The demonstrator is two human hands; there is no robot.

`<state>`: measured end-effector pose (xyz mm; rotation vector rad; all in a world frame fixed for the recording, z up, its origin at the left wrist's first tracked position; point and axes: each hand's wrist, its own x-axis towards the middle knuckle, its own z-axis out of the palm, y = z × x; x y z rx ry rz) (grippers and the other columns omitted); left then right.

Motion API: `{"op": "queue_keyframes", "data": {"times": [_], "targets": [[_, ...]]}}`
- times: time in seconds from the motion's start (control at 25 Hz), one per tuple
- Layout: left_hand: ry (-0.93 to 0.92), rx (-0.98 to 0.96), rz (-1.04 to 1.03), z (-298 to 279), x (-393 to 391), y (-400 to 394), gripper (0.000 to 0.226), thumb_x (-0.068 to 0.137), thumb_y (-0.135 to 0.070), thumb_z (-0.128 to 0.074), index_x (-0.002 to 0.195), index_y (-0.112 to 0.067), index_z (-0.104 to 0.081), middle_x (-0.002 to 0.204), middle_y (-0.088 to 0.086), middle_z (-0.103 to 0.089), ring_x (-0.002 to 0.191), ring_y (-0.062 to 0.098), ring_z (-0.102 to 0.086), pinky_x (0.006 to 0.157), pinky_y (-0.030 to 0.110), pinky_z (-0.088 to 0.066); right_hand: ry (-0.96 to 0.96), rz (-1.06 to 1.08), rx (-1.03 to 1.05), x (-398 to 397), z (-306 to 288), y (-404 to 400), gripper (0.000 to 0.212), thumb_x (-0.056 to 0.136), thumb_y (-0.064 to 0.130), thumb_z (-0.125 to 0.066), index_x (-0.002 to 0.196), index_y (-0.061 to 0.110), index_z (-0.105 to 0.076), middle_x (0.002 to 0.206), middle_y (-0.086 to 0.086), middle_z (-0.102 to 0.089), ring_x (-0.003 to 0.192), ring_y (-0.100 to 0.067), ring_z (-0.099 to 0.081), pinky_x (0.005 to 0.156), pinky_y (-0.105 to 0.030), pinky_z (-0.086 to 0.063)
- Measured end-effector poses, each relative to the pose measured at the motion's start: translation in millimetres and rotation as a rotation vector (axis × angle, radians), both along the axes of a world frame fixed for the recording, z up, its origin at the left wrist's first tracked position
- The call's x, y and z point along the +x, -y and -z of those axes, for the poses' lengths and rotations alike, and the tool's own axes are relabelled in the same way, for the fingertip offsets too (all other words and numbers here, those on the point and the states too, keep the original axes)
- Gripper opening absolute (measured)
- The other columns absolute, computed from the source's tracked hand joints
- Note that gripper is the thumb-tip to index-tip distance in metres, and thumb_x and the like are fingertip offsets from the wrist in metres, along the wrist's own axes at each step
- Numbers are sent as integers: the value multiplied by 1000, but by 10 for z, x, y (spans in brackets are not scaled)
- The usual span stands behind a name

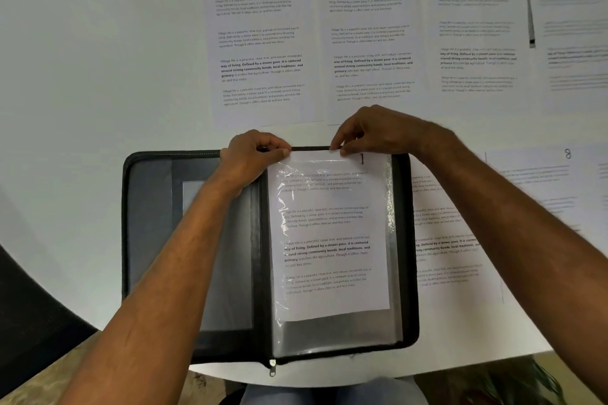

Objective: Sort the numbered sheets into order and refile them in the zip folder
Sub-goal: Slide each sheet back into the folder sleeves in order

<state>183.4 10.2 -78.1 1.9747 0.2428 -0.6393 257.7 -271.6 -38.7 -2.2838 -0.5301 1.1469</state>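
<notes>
Both hands work at the top edge of the one open zip folder (158, 240) on the table (82, 76) — the left hand (253, 154) and right hand (371, 133) each pinch the top of sheet 1 (329, 240), which lies partly inside a clear sleeve (335, 332). Beyond the hands lie sheets 2 (263, 52), 3 (371, 46) and 4 (477, 39) in a row — sheet 8 (543, 181) sits right of the folder.

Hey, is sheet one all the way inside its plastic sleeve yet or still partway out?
Apparently partway: sheet 1 sits high in the sleeve, empty plastic below it. Both hands pinch at the top edge.
</notes>
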Motion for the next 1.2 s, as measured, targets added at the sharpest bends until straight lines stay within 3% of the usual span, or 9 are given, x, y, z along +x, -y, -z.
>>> {"op": "queue_keyframes", "data": {"times": [0.08,0.16,0.28,0.48,0.68,0.84,0.92,1.08,1.2], "targets": [[34,61,71,26,-11,3,9,81,-51,-78,88,-45,-79,92,-24,-75,104,3,-65,109,54,-40,-5,-30,0,-33,7,-28,19,91,30,-77,109,35,-79,97,14,-76,85,3,-64,79,-17,-42],[55,148,133,15,-8,21,10,78,-55,-81,83,-46,-78,90,-24,-72,106,8,-61,102,47,-35,-22,-39,7,-59,18,-61,20,91,27,-77,109,33,-80,102,15,-77,88,6,-65,80,-14,-42],[83,282,204,36,-14,33,19,71,-61,-84,83,-50,-74,105,-18,-65,114,17,-53,89,43,-28,-36,-72,-5,-78,3,-105,21,92,24,-77,111,31,-79,106,16,-77,96,3,-68,89,-16,-46],[112,267,187,52,-28,39,13,75,-49,-87,80,-45,-76,88,-21,-63,110,21,-55,81,39,-25,-67,-119,-71,-108,-56,-185,22,93,22,-75,114,30,-78,105,21,-75,99,3,-68,100,-24,-49],[107,271,167,19,-42,49,12,78,-45,-85,85,-39,-78,99,-21,-55,118,17,-48,90,42,-28,80,-146,-60,-249,-125,-243,23,103,36,-57,121,30,-70,107,16,-68,92,0,-60,88,-30,-45],[99,305,170,17,-45,68,12,80,-45,-83,87,-39,-76,111,-12,-54,121,17,-43,90,38,-21,103,-179,-115,-354,-69,-271,39,88,55,-72,120,33,-67,104,15,-65,96,-7,-61,83,-31,-45],[103,286,163,44,-48,64,11,79,-46,-84,83,-42,-74,114,-11,-58,121,17,-45,90,39,-22,131,-187,-115,-376,-5,-271,43,84,51,-78,120,32,-66,104,13,-64,95,-9,-59,82,-30,-44],[96,214,135,117,-44,21,11,75,-55,-83,79,-50,-74,105,-13,-67,117,18,-53,93,46,-31,147,-93,-51,-376,63,-254,29,84,40,-81,102,25,-64,89,14,-60,84,-11,-58,69,-29,-40],[86,184,120,152,-44,6,12,75,-57,-82,80,-51,-74,102,-12,-69,116,17,-55,95,47,-31,154,-109,-79,-368,63,-272,23,83,38,-82,94,25,-67,83,16,-60,78,-3,-55,72,-30,-42]]}}
